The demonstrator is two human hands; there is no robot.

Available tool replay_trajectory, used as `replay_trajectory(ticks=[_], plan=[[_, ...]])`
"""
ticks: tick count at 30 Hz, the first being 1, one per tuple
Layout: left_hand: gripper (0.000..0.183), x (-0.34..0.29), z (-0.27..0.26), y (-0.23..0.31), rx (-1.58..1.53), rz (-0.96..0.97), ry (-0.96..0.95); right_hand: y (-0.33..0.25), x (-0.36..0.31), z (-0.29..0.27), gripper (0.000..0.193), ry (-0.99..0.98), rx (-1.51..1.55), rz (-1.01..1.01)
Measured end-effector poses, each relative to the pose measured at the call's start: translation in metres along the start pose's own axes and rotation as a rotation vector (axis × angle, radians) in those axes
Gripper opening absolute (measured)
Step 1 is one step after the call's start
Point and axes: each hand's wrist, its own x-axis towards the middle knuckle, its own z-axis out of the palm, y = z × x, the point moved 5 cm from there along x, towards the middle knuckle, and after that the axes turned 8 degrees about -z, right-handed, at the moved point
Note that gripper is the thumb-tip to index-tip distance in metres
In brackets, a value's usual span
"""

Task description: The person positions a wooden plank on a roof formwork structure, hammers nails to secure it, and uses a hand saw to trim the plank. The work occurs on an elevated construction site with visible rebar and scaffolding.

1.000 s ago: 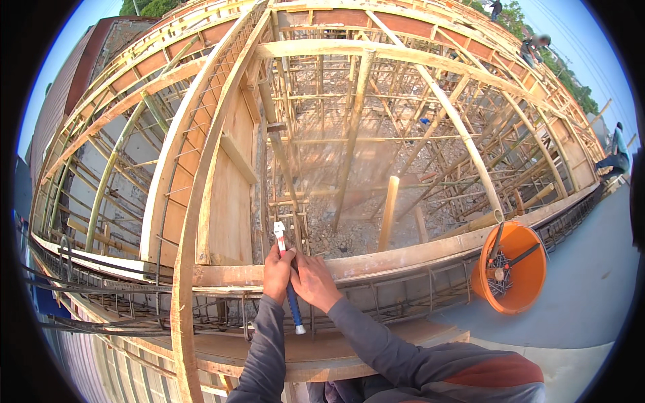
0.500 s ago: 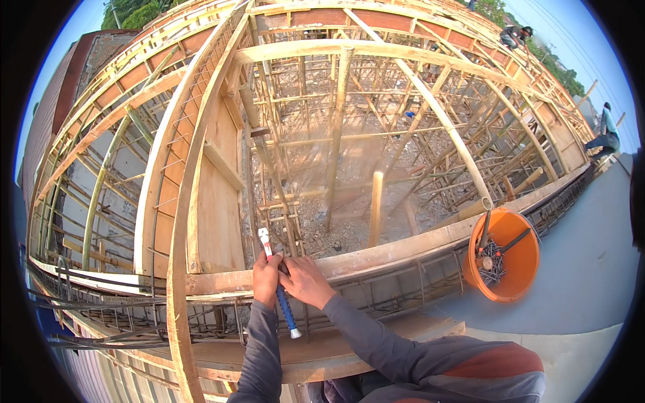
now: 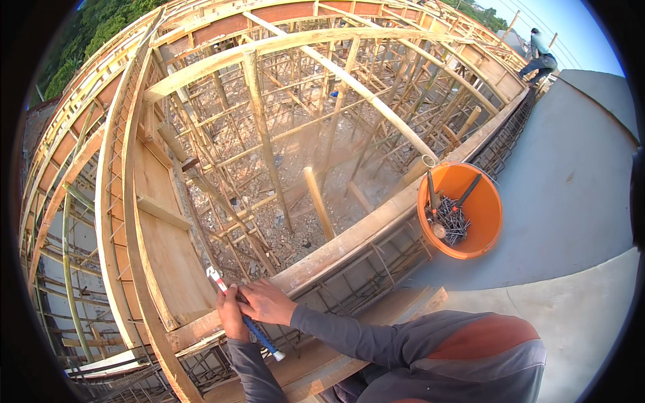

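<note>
Blue-handled hammer (image 3: 261,335) at near wooden beam (image 3: 349,243), in left hand (image 3: 232,313): fingers curled closed round upper handle, just below head. Right hand (image 3: 269,301) palm down, fingers loosely bent, close against left; cannot tell whether it grips anything. Hammer likely rigid, head-heavy, hard to break; lower blue grip probably surest hold. Long axis diagonal: pale head up-left, away from person; butt down-right, toward body.

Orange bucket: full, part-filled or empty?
Part-filled. In the head view, a heap of loose nails and a dark handle show inside the orange bucket, with bare wall above them.
</note>
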Motion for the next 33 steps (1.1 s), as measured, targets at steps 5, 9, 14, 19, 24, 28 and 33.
replay_trajectory(ticks=[5, 9, 14, 19, 24, 28, 33], plan=[[0.005, -0.002, 0.003, 0.002, 0.0, 0.013, -0.016, -0.002, -0.001, 0.001, 0.043, 0.064, -0.014, -0.03], [0.006, 0.0, 0.002, 0.001, 0.007, 0.011, -0.023, 0.0, 0.001, 0.002, 0.04, -0.028, -0.003, 0.022], [0.009, -0.001, 0.001, 0.004, 0.031, -0.003, 0.013, -0.002, 0.001, 0.001, 0.04, -0.078, -0.01, 0.021], [0.012, -0.006, 0.006, 0.007, 0.033, -0.011, 0.022, -0.006, 0.003, -0.009, 0.039, 0.009, -0.001, 0.003], [0.012, -0.006, 0.003, 0.006, 0.022, -0.025, 0.024, -0.009, 0.004, -0.009, 0.039, 0.049, 0.009, -0.018], [0.012, -0.009, 0.006, 0.009, 0.054, -0.035, 0.026, -0.008, 0.003, -0.01, 0.038, -0.004, -0.032, -0.002], [0.014, -0.012, 0.009, 0.012, 0.058, -0.034, 0.039, -0.009, 0.003, -0.011, 0.039, 0.003, -0.03, -0.011]])
